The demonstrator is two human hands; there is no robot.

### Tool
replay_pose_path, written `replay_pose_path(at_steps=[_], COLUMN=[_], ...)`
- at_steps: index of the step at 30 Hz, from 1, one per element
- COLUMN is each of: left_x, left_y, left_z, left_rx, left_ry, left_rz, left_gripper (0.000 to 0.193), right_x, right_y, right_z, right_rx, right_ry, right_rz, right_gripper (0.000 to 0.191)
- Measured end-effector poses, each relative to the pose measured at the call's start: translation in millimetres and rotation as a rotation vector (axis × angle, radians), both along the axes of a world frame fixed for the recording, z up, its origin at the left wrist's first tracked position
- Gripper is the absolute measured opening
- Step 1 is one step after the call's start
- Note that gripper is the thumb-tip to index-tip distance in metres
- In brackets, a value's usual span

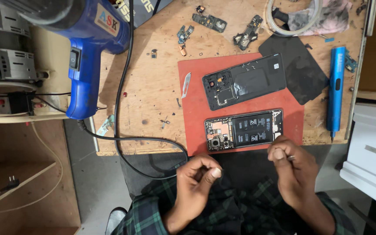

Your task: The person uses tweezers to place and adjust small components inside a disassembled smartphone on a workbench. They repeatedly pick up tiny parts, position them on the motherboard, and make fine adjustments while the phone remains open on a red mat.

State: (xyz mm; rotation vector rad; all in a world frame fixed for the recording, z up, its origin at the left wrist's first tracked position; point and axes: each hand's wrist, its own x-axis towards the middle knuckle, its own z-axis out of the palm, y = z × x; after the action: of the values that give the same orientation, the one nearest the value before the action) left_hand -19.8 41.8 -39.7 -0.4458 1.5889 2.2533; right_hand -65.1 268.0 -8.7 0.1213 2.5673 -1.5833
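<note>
An opened phone [242, 129] with its battery and circuit board exposed lies on a red mat [192, 117] at the bench's near edge. Behind it on the mat lies the phone's black back housing [243, 81]. My right hand [292, 172] hovers just in front of the opened phone's right end, fingers closed around a small thin metal tool [290, 157]. My left hand [196, 178] is held over my lap, below the mat's left corner, thumb pressed to forefinger. I cannot tell if anything tiny is pinched there.
A blue heat gun [88, 52] rests at the bench's left, its black cable [118, 109] looping toward me. A metal blade [186, 85] lies at the mat's left edge. A blue electric screwdriver [336, 93], a black pad [303, 74] and loose circuit parts [209, 21] lie around.
</note>
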Motion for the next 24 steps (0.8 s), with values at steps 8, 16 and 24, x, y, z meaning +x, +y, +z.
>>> replay_pose_path(at_steps=[8, 16, 24], left_x=[1, -6, -13], left_y=[-4, -5, -8], left_z=[-16, -5, 6], left_rx=[0.247, 0.046, -0.101], left_ry=[-0.083, -0.077, 0.096], left_rz=[0.099, 0.081, 0.098], left_gripper=[0.014, 0.004, 0.006], right_x=[-8, 13, 8], right_y=[20, 59, 30], right_z=[-3, -29, -26], right_rx=[-0.182, -0.351, -0.526], right_ry=[0.083, 0.078, 0.065], right_rz=[-0.112, 0.008, -0.025], right_gripper=[0.038, 0.085, 0.018])
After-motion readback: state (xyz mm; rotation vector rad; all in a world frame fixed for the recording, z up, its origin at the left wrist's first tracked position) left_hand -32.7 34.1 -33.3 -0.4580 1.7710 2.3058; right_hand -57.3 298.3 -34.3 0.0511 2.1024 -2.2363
